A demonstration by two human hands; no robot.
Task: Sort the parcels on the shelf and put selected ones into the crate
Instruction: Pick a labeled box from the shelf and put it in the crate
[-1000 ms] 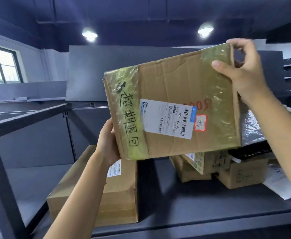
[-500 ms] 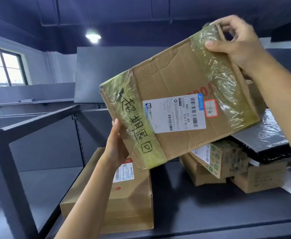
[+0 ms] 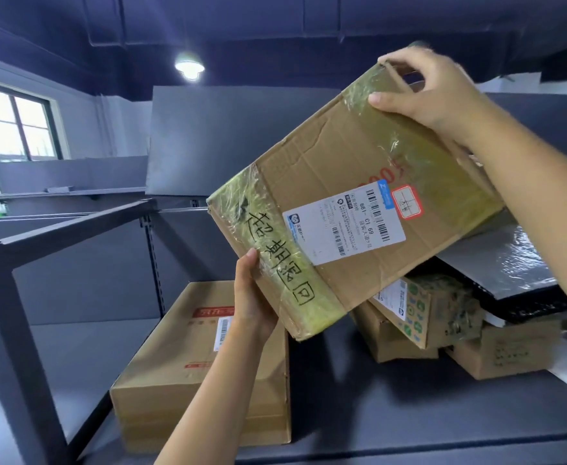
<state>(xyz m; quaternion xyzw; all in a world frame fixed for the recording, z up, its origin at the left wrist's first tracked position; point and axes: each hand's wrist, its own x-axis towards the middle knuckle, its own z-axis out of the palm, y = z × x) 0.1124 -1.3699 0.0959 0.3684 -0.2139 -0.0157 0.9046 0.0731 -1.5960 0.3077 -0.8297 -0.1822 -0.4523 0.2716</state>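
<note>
Held a brown cardboard parcel (image 3: 352,182) with bands of yellowish clear tape at both ends up in the air above the dark grey metal shelf (image 3: 409,417), apart from everything lying there, tilted with the right end higher than the left. Clasped its lower left edge with the left grip (image 3: 253,307), thumb laid on the taped face just beside a column of black handwritten characters (image 3: 282,260), fingers out of sight behind the parcel. Clamped the upper right corner with the right grip (image 3: 433,92), thumb pressed on the tape, fingers curled over the top edge. Faced a white shipping label (image 3: 342,226) with barcodes near the middle of the near side, and a small red-bordered sticker (image 3: 408,201) just beside that label's upper right corner, over faded red print. Noted on the shelf, low at the left and partly behind the left forearm, a large flat brown cardboard box (image 3: 174,380) with a red printed strip. Noted further right a heap of 3 smaller cartons: a plain brown carton (image 3: 396,342) at the bottom, a carton with green printed symbols (image 3: 439,313) leaning tilted on it, and a brown carton with dark print (image 3: 510,354) just beside them. Noted a silvery grey plastic mailer (image 3: 500,260) lying over a black flat packet (image 3: 530,297) atop that heap. Saw a round ceiling lamp (image 3: 190,65) lit above and a bright window (image 3: 10,125) at the far left.
</note>
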